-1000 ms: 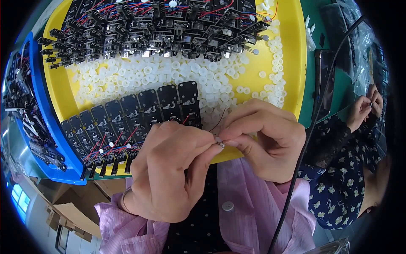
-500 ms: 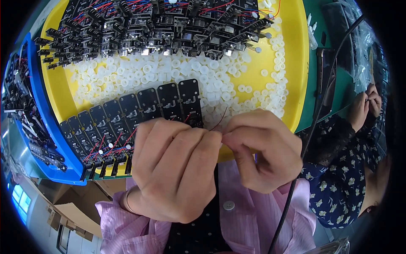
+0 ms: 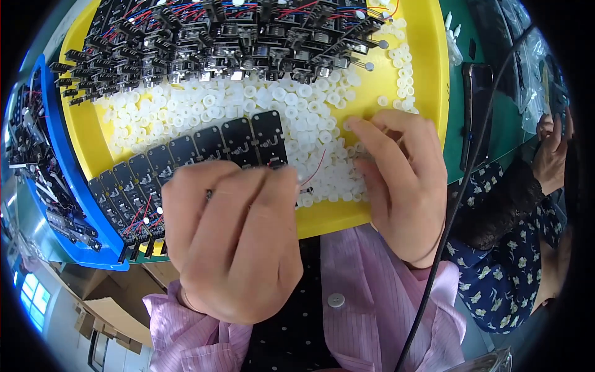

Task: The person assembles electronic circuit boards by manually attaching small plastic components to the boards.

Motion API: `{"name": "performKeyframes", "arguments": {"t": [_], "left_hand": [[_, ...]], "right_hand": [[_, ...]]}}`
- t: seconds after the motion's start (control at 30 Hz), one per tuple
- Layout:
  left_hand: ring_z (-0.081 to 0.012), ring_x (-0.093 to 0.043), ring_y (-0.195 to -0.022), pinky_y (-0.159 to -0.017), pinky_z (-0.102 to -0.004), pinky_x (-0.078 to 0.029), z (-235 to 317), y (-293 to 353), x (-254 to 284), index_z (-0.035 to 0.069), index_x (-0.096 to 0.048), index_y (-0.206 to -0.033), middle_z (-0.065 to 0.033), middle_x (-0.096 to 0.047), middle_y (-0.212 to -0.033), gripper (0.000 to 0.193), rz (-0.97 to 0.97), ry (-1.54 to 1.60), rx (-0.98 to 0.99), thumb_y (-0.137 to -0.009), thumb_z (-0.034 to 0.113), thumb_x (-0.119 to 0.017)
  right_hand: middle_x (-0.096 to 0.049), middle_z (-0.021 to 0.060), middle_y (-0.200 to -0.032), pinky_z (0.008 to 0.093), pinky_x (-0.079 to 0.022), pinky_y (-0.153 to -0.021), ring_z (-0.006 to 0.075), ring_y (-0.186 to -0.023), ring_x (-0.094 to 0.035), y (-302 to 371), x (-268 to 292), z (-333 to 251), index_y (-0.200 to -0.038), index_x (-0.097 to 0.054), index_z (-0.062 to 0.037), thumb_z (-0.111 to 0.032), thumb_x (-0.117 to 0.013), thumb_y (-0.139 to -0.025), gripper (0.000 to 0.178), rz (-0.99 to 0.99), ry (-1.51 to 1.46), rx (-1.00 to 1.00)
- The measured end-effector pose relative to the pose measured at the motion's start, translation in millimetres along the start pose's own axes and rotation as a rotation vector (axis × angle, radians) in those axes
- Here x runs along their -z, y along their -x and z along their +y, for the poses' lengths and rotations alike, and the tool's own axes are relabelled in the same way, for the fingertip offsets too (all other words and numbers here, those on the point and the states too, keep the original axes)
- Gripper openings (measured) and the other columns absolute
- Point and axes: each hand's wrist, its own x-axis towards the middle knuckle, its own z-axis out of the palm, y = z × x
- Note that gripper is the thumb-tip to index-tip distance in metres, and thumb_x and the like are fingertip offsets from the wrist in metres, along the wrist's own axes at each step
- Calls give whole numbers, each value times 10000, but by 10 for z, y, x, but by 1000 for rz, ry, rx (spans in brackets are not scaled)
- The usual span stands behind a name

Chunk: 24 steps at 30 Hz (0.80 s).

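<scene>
Yellow tray (image 3: 432, 68) beyond and below my hands. Black board row (image 3: 269, 139) partly behind my left hand (image 3: 235, 242), fingers curled, grip can't tell. My right hand (image 3: 406, 180) open, white ring heap (image 3: 310, 133) left of it; red wire (image 3: 320, 166) between hands.

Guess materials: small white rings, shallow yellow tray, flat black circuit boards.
Small white rings: probably silicone or plastic; milky, translucent.
Shallow yellow tray: likely moulded plastic; smooth, uniform colour, rounded rim.
Flat black circuit boards: perhaps coated fibreglass; dark satin faces, pale markings.
</scene>
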Motion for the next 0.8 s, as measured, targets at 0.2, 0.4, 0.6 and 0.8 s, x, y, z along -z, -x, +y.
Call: {"name": "performKeyframes", "arguments": {"t": [0.2,0.4,0.6,0.8], "left_hand": [[-276,-553,-744,-601,-342,-444,133,74,-35,-45,-669,-856,-129,-608,-846,258,-23,-15,-166,-619,58,-649],[-278,-545,-770,-572,-363,-412,254,1,-181,-30,-590,-734,-124,-560,-831,105,-164,-234,-18,-646,21,-618],[-277,-553,-758,-568,-371,-422,62,58,-42,-11,-609,-822,-112,-582,-841,176,-175,-22,12,-648,11,-626],[-269,-600,-720,-654,-335,-477,12,66,30,-21,-664,-840,-120,-675,-780,175,-160,246,206,-689,-109,-675]], "right_hand": [[-575,119,-876,357,-471,-682,317,-794,-575,-80,27,-1,-926,-614,-5,105,-681,-630,322,-73,-113,-23],[-612,114,-793,323,-490,-621,272,-707,-616,-34,21,68,-882,-626,6,126,-676,-669,250,74,-261,-47],[-698,123,-820,272,-522,-607,188,-693,-681,119,36,-47,-899,-713,19,149,-673,-760,195,157,-882,-434],[-694,125,-807,248,-542,-612,179,-679,-690,121,-57,-34,-933,-714,29,149,-670,-767,210,-11,-951,-238]]}}
